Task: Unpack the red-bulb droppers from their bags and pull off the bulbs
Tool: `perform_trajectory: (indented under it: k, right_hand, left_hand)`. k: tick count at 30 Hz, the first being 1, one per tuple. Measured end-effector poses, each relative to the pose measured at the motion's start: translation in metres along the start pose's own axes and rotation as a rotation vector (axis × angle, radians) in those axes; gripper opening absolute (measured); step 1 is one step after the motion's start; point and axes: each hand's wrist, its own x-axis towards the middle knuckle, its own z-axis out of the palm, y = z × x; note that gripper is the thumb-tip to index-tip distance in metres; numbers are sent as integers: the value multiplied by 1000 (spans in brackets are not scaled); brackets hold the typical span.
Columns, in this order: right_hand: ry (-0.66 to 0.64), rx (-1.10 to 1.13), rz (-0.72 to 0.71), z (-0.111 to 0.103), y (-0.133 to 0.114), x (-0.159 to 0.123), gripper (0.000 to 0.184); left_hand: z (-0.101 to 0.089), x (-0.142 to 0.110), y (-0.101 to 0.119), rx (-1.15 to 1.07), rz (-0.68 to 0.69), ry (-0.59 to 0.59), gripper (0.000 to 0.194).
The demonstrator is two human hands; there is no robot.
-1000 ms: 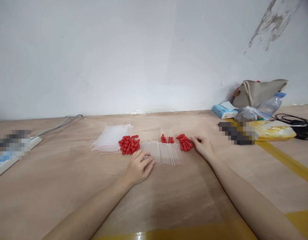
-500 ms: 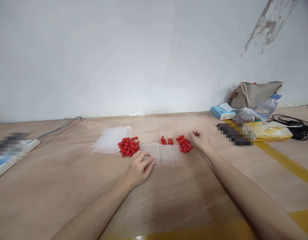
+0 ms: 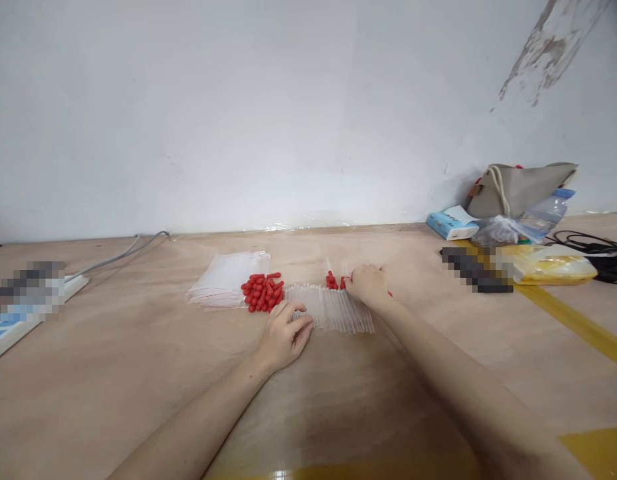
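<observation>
My left hand rests on the table at the near left end of a row of clear thin tubes, fingers loosely bent and apart, with nothing visible in them. Just beyond it lies a heap of red rubber bulbs. My right hand is over the far right end of the row, fingers bent together at a few red bulbs with clear tubes; what its fingertips hold is hidden. Most of the right-hand group of red bulbs is covered by this hand, one end showing beside the wrist.
A stack of clear plastic bags lies left of the red heap. At the left is a power strip with a grey cable. To the right are a blue box, a yellow packet, a grey bag and black cables.
My right hand has moved left, from beside the right-hand red bulbs to over them and the bulbs with tubes. My left hand stays by the tubes. The view has shifted slightly.
</observation>
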Motion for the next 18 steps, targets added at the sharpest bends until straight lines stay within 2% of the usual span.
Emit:
perform_trajectory:
  k: [4, 7, 10, 13, 16, 18]
  right_hand:
    - [6, 2, 58, -9, -1, 0, 25]
    - [105, 31, 23, -22, 3, -13, 29]
    - [279, 122, -165, -26, 9, -38, 26]
    - [361, 196, -436, -19, 13, -69, 18]
    - [430, 247, -617, -8, 11, -91, 11]
    - [500, 289, -663, -2, 7, -98, 8]
  left_hand:
    - [1, -1, -1, -5, 2, -11, 14]
    - [1, -2, -2, 20, 1, 37, 20]
    - [-1, 0, -1, 92, -9, 140, 37]
    - [-4, 2, 1, 174, -9, 211, 47]
    - [-5, 3, 3, 225, 44, 182, 37]
    - [-3, 2, 5, 228, 101, 124, 25]
